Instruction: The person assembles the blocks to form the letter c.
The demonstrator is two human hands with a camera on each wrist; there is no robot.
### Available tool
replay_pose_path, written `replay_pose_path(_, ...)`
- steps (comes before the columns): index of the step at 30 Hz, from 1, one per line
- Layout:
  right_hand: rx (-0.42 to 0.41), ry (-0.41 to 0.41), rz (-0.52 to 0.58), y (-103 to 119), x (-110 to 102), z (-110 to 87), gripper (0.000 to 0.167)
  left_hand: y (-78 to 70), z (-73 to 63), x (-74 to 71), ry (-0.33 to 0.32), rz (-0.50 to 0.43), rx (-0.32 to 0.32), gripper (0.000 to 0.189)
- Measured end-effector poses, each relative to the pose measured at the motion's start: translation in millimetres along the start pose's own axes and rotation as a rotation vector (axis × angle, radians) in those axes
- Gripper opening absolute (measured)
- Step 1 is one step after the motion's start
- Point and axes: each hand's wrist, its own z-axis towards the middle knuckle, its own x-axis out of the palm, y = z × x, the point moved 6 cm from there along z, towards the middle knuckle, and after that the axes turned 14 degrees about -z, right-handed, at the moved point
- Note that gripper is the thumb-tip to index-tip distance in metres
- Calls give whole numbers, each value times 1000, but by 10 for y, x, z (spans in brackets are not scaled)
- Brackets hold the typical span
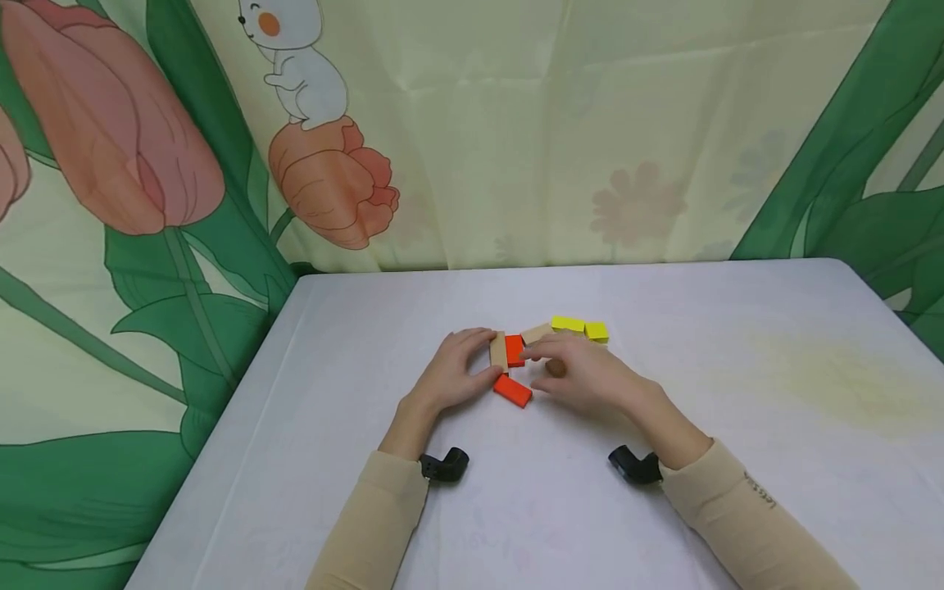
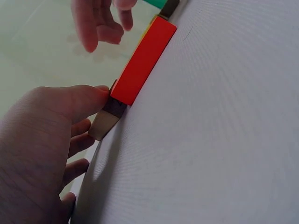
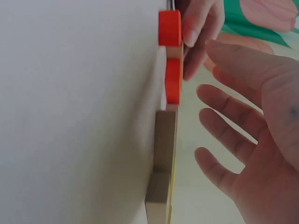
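Observation:
My left hand [image 1: 463, 369] pinches a plain wooden block [image 1: 498, 352] lengthwise, thumb at the near end and fingers at the far end. A red-orange block [image 1: 515, 351] lies against that block's right side. Another red-orange block [image 1: 512, 391] lies slanted by the left thumb; the left wrist view shows this red block [image 2: 145, 60] close up. My right hand [image 1: 586, 373] hovers over the blocks, its fingers spread and nothing between them in the right wrist view. A brown piece [image 1: 555, 368] shows under its fingers, mostly hidden.
Beyond the right hand lie a pale wooden block [image 1: 537, 333] and two yellow blocks, one a yellow block [image 1: 568, 324] and one a shorter yellow block [image 1: 596, 332]. A white cloth covers the table [image 1: 295, 492]. Behind it hangs a flower-printed curtain [image 1: 501, 147].

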Motion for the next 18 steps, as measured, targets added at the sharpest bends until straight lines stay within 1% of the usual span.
replay_pose_path(3,34,7,11,-82,-59,-5,40,-3,9,14,4,-5,-12,58)
replay_pose_path(5,35,-3,14,-122,-94,1,40,-1,2,2,0,-6,-20,58)
replay_pose_path(10,52,-10,2,-229,-154,-7,40,3,-7,-3,-1,-8,-21,58)
replay_pose_path(14,78,2,-18,-314,-171,-16,41,5,-8,5,2,-9,-17,58)
replay_pose_path(18,84,13,-28,-383,-170,-18,40,3,-6,9,0,-18,-4,57)
